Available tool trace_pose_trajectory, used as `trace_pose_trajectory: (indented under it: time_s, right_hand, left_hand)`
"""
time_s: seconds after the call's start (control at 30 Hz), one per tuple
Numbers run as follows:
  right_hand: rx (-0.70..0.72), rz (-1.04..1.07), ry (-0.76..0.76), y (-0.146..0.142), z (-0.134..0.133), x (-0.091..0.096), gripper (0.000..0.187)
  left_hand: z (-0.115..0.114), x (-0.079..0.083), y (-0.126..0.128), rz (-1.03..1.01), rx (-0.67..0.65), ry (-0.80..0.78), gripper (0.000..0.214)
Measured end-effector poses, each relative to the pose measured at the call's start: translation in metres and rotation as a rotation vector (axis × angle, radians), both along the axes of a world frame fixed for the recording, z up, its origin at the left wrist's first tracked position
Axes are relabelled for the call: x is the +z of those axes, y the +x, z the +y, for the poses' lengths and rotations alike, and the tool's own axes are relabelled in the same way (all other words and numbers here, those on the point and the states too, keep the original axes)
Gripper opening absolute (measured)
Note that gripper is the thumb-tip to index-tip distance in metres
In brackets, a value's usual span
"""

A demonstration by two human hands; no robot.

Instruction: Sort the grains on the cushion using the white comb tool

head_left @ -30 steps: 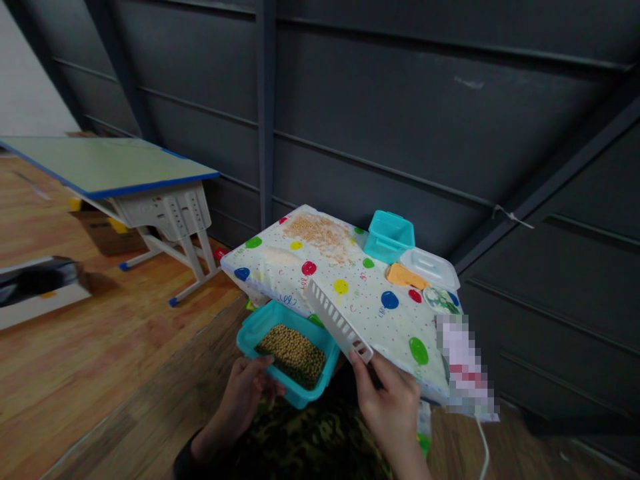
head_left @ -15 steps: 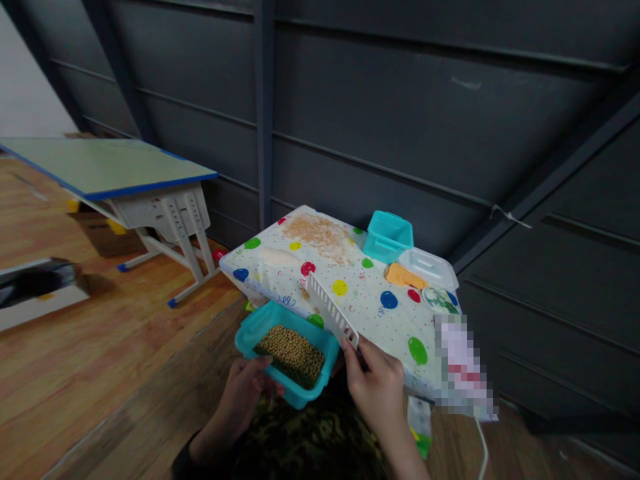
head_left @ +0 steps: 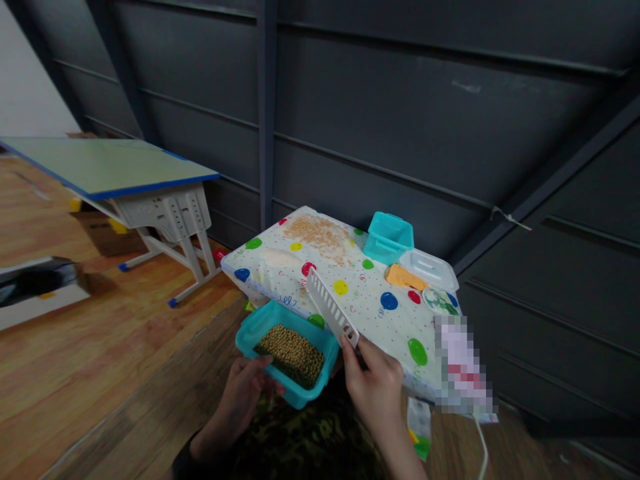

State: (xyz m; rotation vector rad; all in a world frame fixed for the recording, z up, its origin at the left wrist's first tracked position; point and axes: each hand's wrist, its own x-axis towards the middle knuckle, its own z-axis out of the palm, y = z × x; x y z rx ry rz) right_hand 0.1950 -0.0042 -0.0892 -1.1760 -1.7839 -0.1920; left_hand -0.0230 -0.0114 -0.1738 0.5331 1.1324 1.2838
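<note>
In the head view, the left hand is closed on the near rim of a turquoise tub partly filled with round tan beans, at the near left edge of the balloon-print table, while the right hand, to its right, has thumb and fingers clamped on the near end of a white slotted strip slanting away to the far left over the tabletop. Farther back, tan bits lie scattered at far left, and a turquoise box, a clear lid and an orange cloth sit at far right.
</note>
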Motion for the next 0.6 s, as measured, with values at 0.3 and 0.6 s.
trace_pose_trajectory:
  time_s: [0.3, 0.6]
  right_hand:
    - [0.057, -0.004, -0.059, -0.007, 0.015, -0.003, 0.028]
    - [0.135, 0.064, -0.078, -0.008, -0.012, -0.009, 0.026]
  left_hand:
    - [0.002, -0.002, -0.004, 0.013, 0.030, 0.004, 0.044]
    - [0.002, -0.001, -0.005, 0.002, 0.030, -0.003, 0.046]
